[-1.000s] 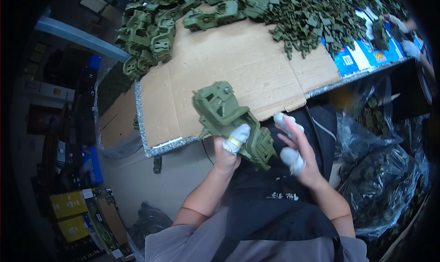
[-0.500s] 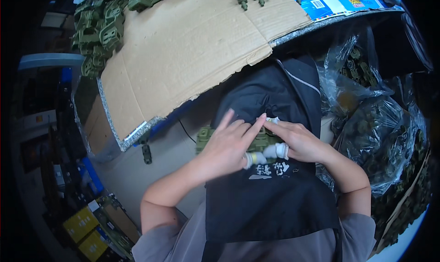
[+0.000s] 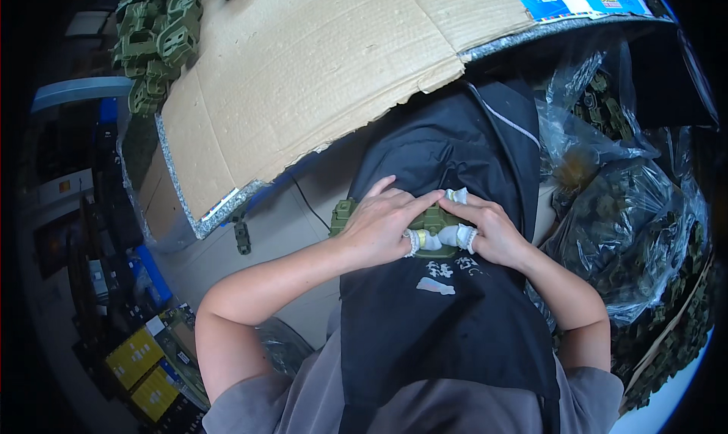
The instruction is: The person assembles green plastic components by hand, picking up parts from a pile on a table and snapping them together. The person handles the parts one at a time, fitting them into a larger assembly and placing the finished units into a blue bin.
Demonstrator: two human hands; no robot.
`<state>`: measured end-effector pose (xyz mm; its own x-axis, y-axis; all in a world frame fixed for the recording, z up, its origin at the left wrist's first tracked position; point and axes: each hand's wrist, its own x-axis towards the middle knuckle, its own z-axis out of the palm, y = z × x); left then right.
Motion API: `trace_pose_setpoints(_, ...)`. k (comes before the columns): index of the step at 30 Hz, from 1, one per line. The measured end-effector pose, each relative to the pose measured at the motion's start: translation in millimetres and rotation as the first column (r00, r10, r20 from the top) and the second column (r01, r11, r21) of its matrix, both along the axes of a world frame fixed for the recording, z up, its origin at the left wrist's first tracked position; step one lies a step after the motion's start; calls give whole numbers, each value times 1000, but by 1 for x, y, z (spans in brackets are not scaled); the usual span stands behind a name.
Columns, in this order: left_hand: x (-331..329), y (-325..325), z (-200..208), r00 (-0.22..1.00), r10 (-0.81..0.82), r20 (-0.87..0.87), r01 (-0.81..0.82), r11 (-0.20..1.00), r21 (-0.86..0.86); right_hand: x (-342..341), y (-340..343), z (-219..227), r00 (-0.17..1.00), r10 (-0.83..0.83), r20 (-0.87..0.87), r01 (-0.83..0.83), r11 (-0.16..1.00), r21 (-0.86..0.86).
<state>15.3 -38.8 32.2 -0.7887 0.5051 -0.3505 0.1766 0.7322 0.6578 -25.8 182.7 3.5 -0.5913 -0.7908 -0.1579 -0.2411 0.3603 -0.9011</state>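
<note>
My left grip [image 3: 379, 225] and right grip [image 3: 491, 233] pinch a blocky olive-green plastic vehicle body [image 3: 432, 220], likely light and stiff, best held by its edges, my black cloth apron [image 3: 440, 335] beneath both.

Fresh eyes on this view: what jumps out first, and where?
First, the left hand and right hand at centre, white-covered thumbs close together on a green part over the black apron. Next, the broad tan cardboard ahead, with green pieces heaped at its upper left. Then the shiny clear bag at right.
</note>
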Motion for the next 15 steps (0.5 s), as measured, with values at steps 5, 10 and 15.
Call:
trace_pose_setpoints(5,-5,-34,39,973,190,-128,-192,981,-3,-24,18,-4,984,-75,164,73,997,17)
trace_pose_setpoints(10,36,-55,-18,799,516,307,-600,717,355,-46,6,26,952,34,-303,0,994,111)
trace_pose_setpoints(15,44,-37,-9,798,579,166,-593,706,387,-19,-79,56,849,99,-519,-96,995,33)
